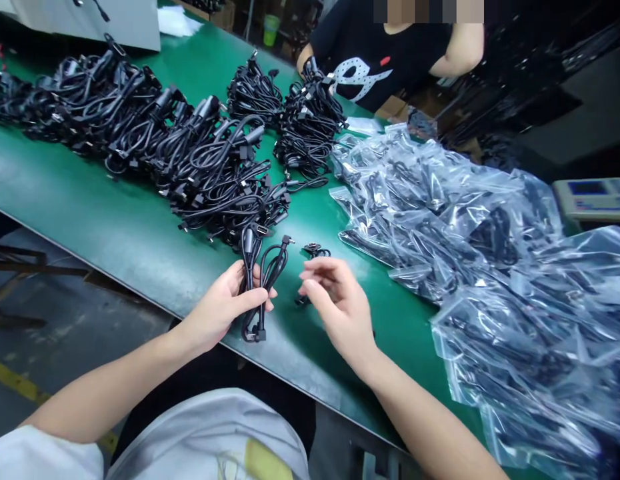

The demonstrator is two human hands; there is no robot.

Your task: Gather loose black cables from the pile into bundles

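Near the front edge of the green table, my left hand (pixel 233 300) grips a coiled black cable bundle (pixel 274 267) between thumb and fingers, its connectors sticking out above and below. To the right, my right hand (pixel 337 300) hovers with curved fingers, thumb and fingertips apart, and nothing visible between them. Partly hidden behind its fingers, another small black cable bundle (pixel 315 249) lies on the table. A long heap of black cables (pixel 190 147) stretches away to the left beyond my left hand.
Clear plastic bags of cables (pixel 440 207) cover the right side of the green table (pixel 55 177). More cable bundles (pixel 310 127) are piled at the back centre. A person (pixel 390 57) is across the table. A pale box (pixel 85 20) stands back left, a device (pixel 590 197) far right.
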